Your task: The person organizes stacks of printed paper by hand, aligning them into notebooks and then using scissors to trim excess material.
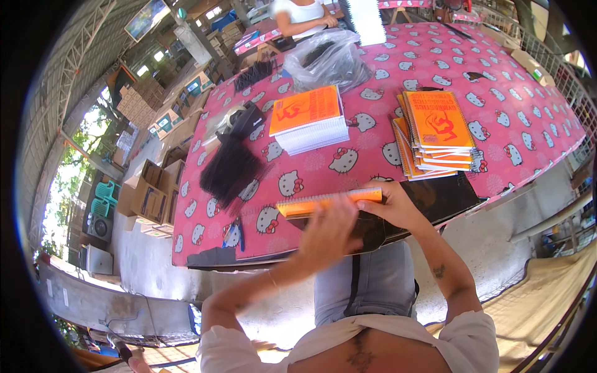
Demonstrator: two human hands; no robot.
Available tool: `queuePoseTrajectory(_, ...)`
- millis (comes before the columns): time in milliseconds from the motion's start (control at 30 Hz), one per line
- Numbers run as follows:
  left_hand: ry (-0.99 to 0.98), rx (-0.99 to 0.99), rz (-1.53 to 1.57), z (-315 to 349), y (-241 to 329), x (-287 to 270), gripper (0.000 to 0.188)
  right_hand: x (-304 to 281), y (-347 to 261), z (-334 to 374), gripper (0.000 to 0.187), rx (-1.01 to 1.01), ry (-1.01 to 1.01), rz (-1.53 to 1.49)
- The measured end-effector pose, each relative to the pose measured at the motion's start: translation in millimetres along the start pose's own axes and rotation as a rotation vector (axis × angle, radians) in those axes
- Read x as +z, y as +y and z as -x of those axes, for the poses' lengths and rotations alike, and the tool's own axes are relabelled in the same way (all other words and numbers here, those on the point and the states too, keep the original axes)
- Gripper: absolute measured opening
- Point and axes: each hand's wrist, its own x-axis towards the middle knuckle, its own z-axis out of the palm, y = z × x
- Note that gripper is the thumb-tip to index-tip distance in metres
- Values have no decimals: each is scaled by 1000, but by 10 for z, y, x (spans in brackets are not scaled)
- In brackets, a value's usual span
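Note:
Both my hands hold an orange-covered notebook (323,202) edge-on above the near edge of the table. My left hand (328,235) grips its lower left side, blurred by motion. My right hand (392,206) pinches its right end. A dark sheet (444,196) lies under my hands. To the left lies a heap of black binding combs (229,169). A thick stack of white pages with an orange cover (310,118) sits further back. At the right lies a fanned pile of bound orange notebooks (438,133).
The table wears a pink cloth with white cartoon cats (528,118). A clear plastic bag with dark contents (326,62) sits at the back, with a black tool (244,119) at the left. Another person (301,15) sits at the far end. Cardboard boxes (152,189) stand left.

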Motion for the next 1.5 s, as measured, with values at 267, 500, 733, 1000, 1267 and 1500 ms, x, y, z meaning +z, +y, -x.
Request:
queuePoseTrajectory(267, 64, 85, 110, 73, 15, 79, 79, -10, 99, -8, 22, -132, -46, 6)
queuePoseTrajectory(500, 254, -60, 73, -54, 38, 150, 82, -54, 94, 11, 26, -134, -86, 225)
queuePoseTrajectory(733, 281, -109, 34, -364, -111, 32, 89, 2, 74, -6, 21, -176, -62, 226)
queuePoseTrajectory(1000, 270, -45, 135, -271, 28, -75, 82, -39, -33, -22, 26, -147, -62, 301)
queuePoseTrajectory(1267, 265, -106, 522, -413, -279, -364, 32, -178, -381, -16, 23, -47, -162, 437)
queuePoseTrajectory(1500, 460, -170, 463, -443, -213, -405, 14, -359, -419, -83, 19, 82, -106, 206)
